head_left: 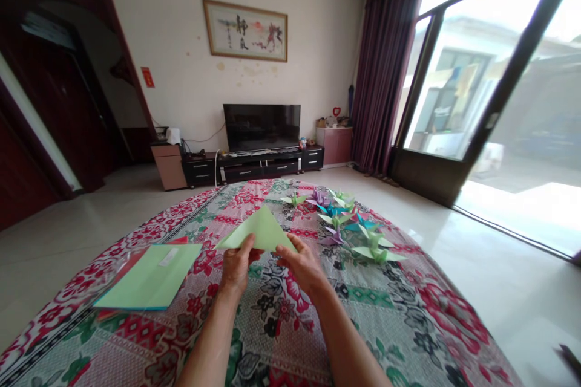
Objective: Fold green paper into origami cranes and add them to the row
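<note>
Two bare forearms reach up from the bottom edge over a round table covered with a patterned tablecloth in red, green, grey and black flowers. At the centre, above the cloth, is a pale green sheet of paper folded into a triangle, its peak pointing away from the person. Left hand pinches its lower edge, thumb on the near face and fingers tucked behind; right hand grips the lower right corner, thumb and fingers close together. To the left lies a stack of coloured paper, light green on top, with blue and red edges showing beneath, a small white label on it and clear plastic beside it. To the right, well apart from the stack, sits a cluster of folded paper cranes in green, purple, blue and red. Beyond the table, a black television stands on a low dark cabinet against a pale wall, under a framed picture with brushed characters. A purple curtain hangs at right, next to large glass doors bright with daylight
</note>
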`<state>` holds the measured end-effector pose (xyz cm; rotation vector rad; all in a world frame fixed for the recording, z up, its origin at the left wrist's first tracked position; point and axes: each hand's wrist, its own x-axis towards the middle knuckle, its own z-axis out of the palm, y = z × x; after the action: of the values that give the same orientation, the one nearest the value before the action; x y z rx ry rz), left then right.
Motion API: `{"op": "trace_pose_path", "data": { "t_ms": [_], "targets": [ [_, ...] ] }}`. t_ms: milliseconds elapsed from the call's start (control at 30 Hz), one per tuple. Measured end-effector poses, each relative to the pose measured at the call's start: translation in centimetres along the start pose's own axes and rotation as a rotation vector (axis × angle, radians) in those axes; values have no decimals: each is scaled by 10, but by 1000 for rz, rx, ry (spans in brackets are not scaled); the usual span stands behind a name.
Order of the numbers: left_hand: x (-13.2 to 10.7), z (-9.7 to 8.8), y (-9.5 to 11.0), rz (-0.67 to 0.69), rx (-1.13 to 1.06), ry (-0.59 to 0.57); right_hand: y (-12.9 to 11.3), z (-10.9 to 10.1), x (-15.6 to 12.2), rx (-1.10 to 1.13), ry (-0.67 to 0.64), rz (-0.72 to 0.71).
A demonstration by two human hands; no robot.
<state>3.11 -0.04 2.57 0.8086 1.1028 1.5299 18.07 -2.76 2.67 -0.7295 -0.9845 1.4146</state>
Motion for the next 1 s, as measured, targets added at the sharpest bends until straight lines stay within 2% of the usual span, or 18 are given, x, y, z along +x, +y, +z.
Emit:
{"op": "trace_pose_path", "data": {
  "t_ms": [167, 333, 467, 533, 633, 767, 833, 933, 1000],
  "targets": [
    [-3, 3, 3, 10, -102, -30, 4, 8, 1, 237, 58, -38],
    [-9, 11, -1, -2, -115, -79, 9, 20, -2, 219, 79, -76],
    [-14, 16, -4, -4, -130, -104, 18, 21, 4, 280, 225, -109],
    [-12, 13, -3, 0, -111, -83, 20, 16, 8, 250, 286, -111],
    [-3, 0, 1, 21, -27, -63, 19, 5, 11, 125, 293, -136],
    [11, -22, 6, 102, 245, -155, 10, -1, 7, -71, 315, -186],
    [16, -28, 9, 179, 373, -163, 5, -1, 5, -147, 304, -207],
    [17, -29, 15, 274, 478, -128, 2, 0, 3, -183, 266, -217],
    [14, -25, 20, 282, 445, -171, 2, 2, 3, -184, 239, -203]
  ]
}}
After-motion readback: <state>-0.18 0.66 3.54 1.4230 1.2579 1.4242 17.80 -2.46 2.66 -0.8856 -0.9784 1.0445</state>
